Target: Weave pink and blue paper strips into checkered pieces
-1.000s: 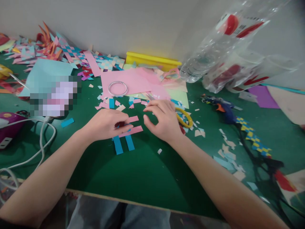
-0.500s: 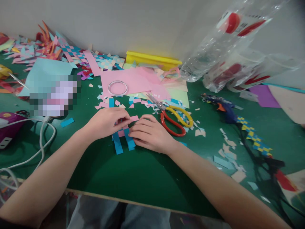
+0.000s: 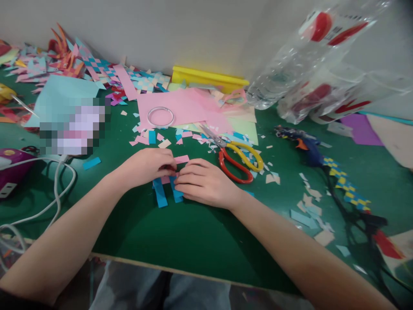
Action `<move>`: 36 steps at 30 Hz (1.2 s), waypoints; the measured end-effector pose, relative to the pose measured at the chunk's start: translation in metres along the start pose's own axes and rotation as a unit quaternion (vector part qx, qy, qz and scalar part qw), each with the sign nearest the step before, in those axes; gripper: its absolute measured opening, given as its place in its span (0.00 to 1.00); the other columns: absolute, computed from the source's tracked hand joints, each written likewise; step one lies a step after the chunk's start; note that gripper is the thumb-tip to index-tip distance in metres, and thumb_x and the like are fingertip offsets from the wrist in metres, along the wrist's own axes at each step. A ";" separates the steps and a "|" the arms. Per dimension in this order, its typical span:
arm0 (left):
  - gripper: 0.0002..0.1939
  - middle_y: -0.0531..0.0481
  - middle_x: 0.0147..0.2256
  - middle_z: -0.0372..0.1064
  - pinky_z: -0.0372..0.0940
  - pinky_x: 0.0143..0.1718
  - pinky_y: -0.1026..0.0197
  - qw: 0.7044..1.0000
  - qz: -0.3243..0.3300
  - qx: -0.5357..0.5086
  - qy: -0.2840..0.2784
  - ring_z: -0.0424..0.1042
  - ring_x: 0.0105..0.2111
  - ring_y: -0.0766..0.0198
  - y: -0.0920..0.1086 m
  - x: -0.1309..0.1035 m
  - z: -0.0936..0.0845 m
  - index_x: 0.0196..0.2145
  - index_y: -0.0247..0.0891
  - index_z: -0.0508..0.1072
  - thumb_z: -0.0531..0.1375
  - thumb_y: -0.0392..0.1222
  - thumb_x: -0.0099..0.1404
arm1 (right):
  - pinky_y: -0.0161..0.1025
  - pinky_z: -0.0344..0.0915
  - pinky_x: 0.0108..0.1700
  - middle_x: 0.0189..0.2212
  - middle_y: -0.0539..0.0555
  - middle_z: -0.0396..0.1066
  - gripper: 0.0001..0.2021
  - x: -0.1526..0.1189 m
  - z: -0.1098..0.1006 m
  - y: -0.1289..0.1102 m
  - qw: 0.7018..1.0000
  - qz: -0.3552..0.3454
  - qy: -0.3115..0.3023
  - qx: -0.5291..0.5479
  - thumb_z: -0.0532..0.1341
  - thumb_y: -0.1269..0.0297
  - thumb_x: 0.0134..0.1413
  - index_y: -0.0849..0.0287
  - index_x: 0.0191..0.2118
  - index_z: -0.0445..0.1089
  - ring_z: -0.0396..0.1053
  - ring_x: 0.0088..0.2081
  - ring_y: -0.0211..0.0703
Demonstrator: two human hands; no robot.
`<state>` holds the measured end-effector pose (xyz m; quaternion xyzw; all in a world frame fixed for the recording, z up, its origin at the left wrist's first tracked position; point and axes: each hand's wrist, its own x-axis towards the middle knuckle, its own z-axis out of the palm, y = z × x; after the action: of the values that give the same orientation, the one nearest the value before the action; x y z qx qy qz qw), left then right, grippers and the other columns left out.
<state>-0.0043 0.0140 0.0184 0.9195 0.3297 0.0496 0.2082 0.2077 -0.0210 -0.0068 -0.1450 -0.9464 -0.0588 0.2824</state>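
Blue paper strips (image 3: 160,193) and pink ones (image 3: 181,159) cross each other in a small woven piece on the green table. My left hand (image 3: 151,167) pinches this piece from the left, its fingertips closed on the strips. From the other side my right hand (image 3: 206,181) holds the right edge, fingers bent over a second blue strip (image 3: 177,194). Both hands hide the middle of the weave. Two blue ends hang toward me and a pink end sticks out at the top between the hands.
Scissors (image 3: 230,153) with red and yellow handles lie beyond my right hand. A metal ring (image 3: 160,117) rests on pink paper (image 3: 190,103). Paper scraps are scattered around. A plastic bottle (image 3: 290,64) and wrapped cups (image 3: 342,94) stand at the back right. A white cable (image 3: 58,193) loops at left.
My left hand has shifted slightly down, and the blue strip end above it has drawn out of sight behind the hand. My right fingers have closed in on the weave a little.
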 end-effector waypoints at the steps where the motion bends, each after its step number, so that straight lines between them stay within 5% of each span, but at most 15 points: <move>1: 0.06 0.51 0.38 0.70 0.61 0.38 0.66 1.000 -0.001 -0.001 0.001 0.69 0.38 0.66 0.000 0.000 0.000 0.36 0.38 0.74 0.57 0.39 0.66 | 0.42 0.66 0.49 0.36 0.49 0.78 0.05 0.000 0.000 0.000 1.000 0.000 0.000 0.000 0.60 0.67 0.58 0.59 0.36 0.73 0.71 0.42 0.40; 14: 0.03 0.52 0.36 0.68 0.58 0.32 0.66 0.999 -0.016 -0.033 -0.003 0.67 0.34 0.66 0.001 0.003 0.002 0.33 0.37 0.70 0.61 0.37 0.60 | 0.43 0.67 0.44 0.34 0.52 0.77 0.13 0.001 -0.004 -0.005 0.997 -0.053 -0.030 -0.046 0.58 0.57 0.59 0.62 0.37 0.73 0.72 0.39 0.42; 28: 0.16 0.54 0.34 0.66 0.55 0.31 0.65 0.999 -0.019 -0.046 0.003 0.65 0.35 0.65 0.001 0.003 0.007 0.32 0.37 0.65 0.66 0.48 0.56 | 0.36 0.65 0.25 0.20 0.51 0.72 0.19 0.002 -0.004 -0.022 0.995 -0.092 0.014 -0.036 0.55 0.55 0.57 0.56 0.17 0.64 0.68 0.25 0.38; 36: 0.11 0.53 0.34 0.66 0.55 0.32 0.65 0.998 -0.021 -0.061 0.000 0.64 0.36 0.65 0.002 0.003 0.007 0.31 0.37 0.64 0.63 0.43 0.57 | 0.38 0.73 0.38 0.32 0.58 0.78 0.12 0.001 -0.001 -0.022 0.996 -0.058 0.070 -0.027 0.59 0.60 0.53 0.60 0.24 0.70 0.75 0.36 0.41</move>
<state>0.0008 0.0124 0.0130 0.8978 0.3457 0.0652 0.2648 0.2006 -0.0422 -0.0060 -0.0930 -0.9294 -0.1110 0.3396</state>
